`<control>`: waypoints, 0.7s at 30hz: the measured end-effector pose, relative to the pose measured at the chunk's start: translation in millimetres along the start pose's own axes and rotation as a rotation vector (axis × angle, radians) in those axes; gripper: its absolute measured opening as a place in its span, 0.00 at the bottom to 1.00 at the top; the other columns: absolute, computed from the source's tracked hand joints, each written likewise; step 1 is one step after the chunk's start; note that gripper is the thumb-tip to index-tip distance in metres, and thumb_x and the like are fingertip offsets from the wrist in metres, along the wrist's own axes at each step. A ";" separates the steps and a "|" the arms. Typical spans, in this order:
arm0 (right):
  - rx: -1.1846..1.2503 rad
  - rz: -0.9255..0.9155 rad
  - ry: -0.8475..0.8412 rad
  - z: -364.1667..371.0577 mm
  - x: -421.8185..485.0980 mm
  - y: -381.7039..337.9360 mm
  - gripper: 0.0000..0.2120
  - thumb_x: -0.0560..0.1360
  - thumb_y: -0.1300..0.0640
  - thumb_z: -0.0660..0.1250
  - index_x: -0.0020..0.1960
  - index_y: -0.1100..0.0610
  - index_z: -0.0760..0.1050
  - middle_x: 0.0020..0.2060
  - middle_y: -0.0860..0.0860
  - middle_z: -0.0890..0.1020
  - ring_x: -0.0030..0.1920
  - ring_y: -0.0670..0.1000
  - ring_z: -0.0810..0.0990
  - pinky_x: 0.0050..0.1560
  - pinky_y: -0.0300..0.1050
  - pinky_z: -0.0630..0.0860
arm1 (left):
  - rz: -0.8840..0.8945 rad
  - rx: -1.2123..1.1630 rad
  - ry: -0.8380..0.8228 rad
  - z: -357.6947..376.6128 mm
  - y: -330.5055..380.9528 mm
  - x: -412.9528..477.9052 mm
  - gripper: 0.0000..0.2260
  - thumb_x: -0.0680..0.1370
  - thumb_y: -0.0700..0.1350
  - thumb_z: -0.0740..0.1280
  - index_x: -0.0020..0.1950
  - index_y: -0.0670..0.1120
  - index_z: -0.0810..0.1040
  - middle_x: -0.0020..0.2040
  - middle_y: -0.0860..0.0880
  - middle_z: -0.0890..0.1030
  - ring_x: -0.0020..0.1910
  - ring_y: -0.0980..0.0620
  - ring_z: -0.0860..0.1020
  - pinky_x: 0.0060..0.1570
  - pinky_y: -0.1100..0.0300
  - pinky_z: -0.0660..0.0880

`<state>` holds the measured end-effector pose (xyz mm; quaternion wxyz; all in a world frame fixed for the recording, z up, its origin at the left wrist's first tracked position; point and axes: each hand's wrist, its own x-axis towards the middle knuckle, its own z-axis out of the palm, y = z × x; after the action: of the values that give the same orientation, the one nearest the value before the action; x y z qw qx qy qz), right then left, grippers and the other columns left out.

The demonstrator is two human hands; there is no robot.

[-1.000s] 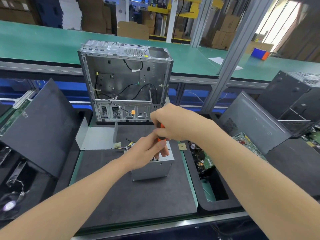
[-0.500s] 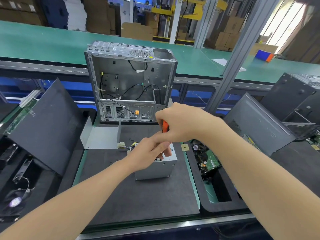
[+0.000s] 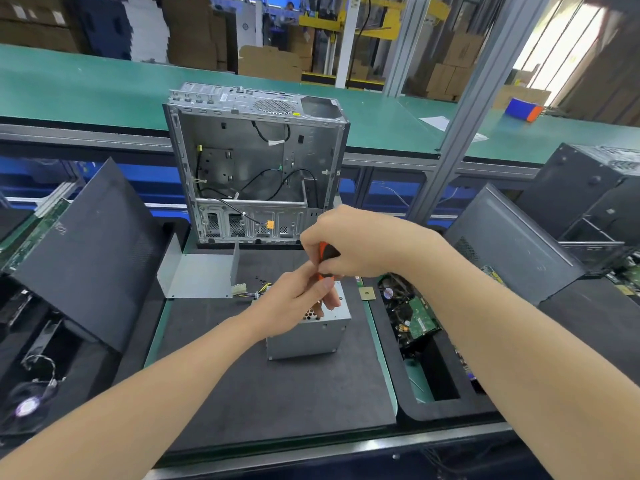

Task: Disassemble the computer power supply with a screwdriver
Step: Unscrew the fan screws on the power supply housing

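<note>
In the centre of the frame the power supply (image 3: 308,336) sits on a dark mat (image 3: 277,393). It is a small box of bare grey sheet metal with a plain near side, and a patch of round vent holes shows on top beneath the fingers. From its far left corner a bundle of yellow and black wires (image 3: 254,292) runs to a white plug.

The right hand (image 3: 353,244) is wrapped tight round the orange-and-black handle of the screwdriver (image 3: 325,256), which stands upright over the box's top. The left hand (image 3: 298,299) comes in from the lower left and pinches the tool lower down, fingers curled round it and reaching the box's top. The tip is hidden.

Just up-left of the box lies a bent grey metal cover (image 3: 201,277). Behind it, upper centre, an open-sided case (image 3: 256,161) stands with loose black cables inside. A black panel (image 3: 86,254) leans at the left.
</note>
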<state>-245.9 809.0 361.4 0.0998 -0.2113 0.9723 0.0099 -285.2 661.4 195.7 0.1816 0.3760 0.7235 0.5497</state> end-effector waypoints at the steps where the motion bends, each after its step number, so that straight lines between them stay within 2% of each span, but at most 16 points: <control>1: -0.010 -0.026 -0.018 -3.1 -0.6 1.4 0.04 0.76 0.59 0.71 0.47 0.50 0.79 0.43 0.43 0.78 0.50 0.48 0.76 0.50 0.50 0.79 | -0.005 -0.008 -0.001 0.0 -0.5 0.3 0.09 0.88 0.52 0.59 0.63 0.51 0.75 0.48 0.52 0.87 0.43 0.49 0.84 0.50 0.56 0.81; 4: -0.051 -0.085 -0.079 -8.5 1.7 0.9 0.11 0.71 0.68 0.69 0.43 0.52 0.82 0.44 0.48 0.81 0.49 0.49 0.78 0.49 0.47 0.78 | 0.007 0.010 0.006 0.7 -1.3 -0.9 0.09 0.87 0.53 0.59 0.62 0.51 0.75 0.48 0.53 0.87 0.43 0.53 0.84 0.48 0.60 0.81; 6: -0.041 -0.095 -0.076 -8.2 2.5 1.0 0.13 0.70 0.69 0.69 0.44 0.52 0.83 0.44 0.47 0.81 0.48 0.48 0.77 0.48 0.47 0.78 | 0.004 0.033 0.012 1.8 -0.9 -2.0 0.10 0.87 0.56 0.60 0.60 0.51 0.75 0.48 0.55 0.87 0.42 0.54 0.85 0.47 0.64 0.79; 7: -0.018 -0.085 -0.069 -7.3 1.4 1.6 0.12 0.71 0.66 0.70 0.47 0.51 0.82 0.43 0.44 0.79 0.48 0.47 0.76 0.49 0.48 0.79 | -0.002 0.040 0.010 2.5 -0.9 -2.0 0.11 0.87 0.57 0.59 0.60 0.52 0.75 0.48 0.55 0.87 0.42 0.54 0.85 0.47 0.64 0.79; 9: 0.023 -0.036 -0.021 -2.2 0.0 0.3 0.06 0.74 0.55 0.72 0.50 0.50 0.79 0.41 0.42 0.78 0.48 0.48 0.76 0.48 0.52 0.79 | -0.009 0.059 0.011 3.5 -2.2 -1.1 0.11 0.87 0.57 0.59 0.59 0.52 0.75 0.48 0.55 0.87 0.41 0.54 0.84 0.48 0.60 0.81; 10: 0.022 0.026 0.036 2.6 0.5 -1.0 0.09 0.75 0.46 0.71 0.49 0.50 0.77 0.40 0.43 0.77 0.46 0.50 0.77 0.45 0.54 0.79 | -0.015 0.062 0.016 3.9 -3.0 -0.7 0.11 0.87 0.56 0.59 0.58 0.51 0.76 0.48 0.55 0.87 0.41 0.53 0.84 0.49 0.57 0.81; 11: -0.010 0.121 0.109 7.9 1.8 -3.0 0.16 0.75 0.38 0.69 0.46 0.51 0.75 0.39 0.45 0.76 0.42 0.52 0.78 0.38 0.52 0.76 | -0.022 0.055 0.022 4.1 -3.1 -0.6 0.10 0.87 0.55 0.59 0.57 0.51 0.76 0.47 0.55 0.87 0.42 0.53 0.84 0.50 0.54 0.82; 13: -0.133 0.353 0.207 16.0 6.0 -10.2 0.28 0.76 0.28 0.62 0.38 0.54 0.69 0.35 0.49 0.74 0.33 0.52 0.74 0.30 0.45 0.65 | -0.024 0.040 0.022 4.3 -2.2 -0.5 0.10 0.87 0.54 0.58 0.58 0.51 0.75 0.48 0.54 0.87 0.43 0.52 0.84 0.50 0.56 0.81; 14: -0.139 0.420 0.212 18.7 8.6 -13.5 0.30 0.76 0.28 0.61 0.36 0.54 0.67 0.33 0.50 0.73 0.30 0.52 0.72 0.28 0.43 0.63 | -0.018 0.043 0.015 4.4 -1.3 -0.4 0.09 0.87 0.55 0.58 0.59 0.52 0.74 0.48 0.54 0.87 0.43 0.52 0.84 0.49 0.57 0.81; 16: -0.059 0.449 0.185 21.0 12.3 -13.6 0.26 0.79 0.34 0.63 0.36 0.55 0.65 0.34 0.51 0.73 0.30 0.52 0.73 0.28 0.43 0.63 | -0.002 0.047 0.000 4.0 0.8 -0.7 0.08 0.87 0.54 0.58 0.59 0.54 0.74 0.48 0.54 0.86 0.43 0.53 0.84 0.47 0.62 0.79; 18: -0.004 0.377 0.139 16.7 12.8 -9.6 0.19 0.80 0.43 0.67 0.40 0.56 0.69 0.36 0.52 0.74 0.34 0.55 0.76 0.29 0.42 0.65 | 0.000 0.028 -0.001 2.3 2.9 -0.8 0.08 0.87 0.54 0.58 0.60 0.54 0.74 0.48 0.54 0.86 0.42 0.54 0.84 0.45 0.67 0.77; 21: 0.031 0.206 0.062 7.2 8.7 -4.1 0.08 0.79 0.50 0.68 0.47 0.54 0.74 0.39 0.48 0.77 0.39 0.54 0.78 0.32 0.43 0.69 | 0.004 -0.021 -0.007 -0.3 5.2 -0.9 0.07 0.88 0.50 0.59 0.62 0.52 0.75 0.47 0.53 0.86 0.42 0.56 0.84 0.45 0.69 0.77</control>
<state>-250.6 802.1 352.8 0.0716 -0.1087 0.9915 -0.0015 -283.1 661.2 200.5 0.1870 0.3774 0.7163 0.5563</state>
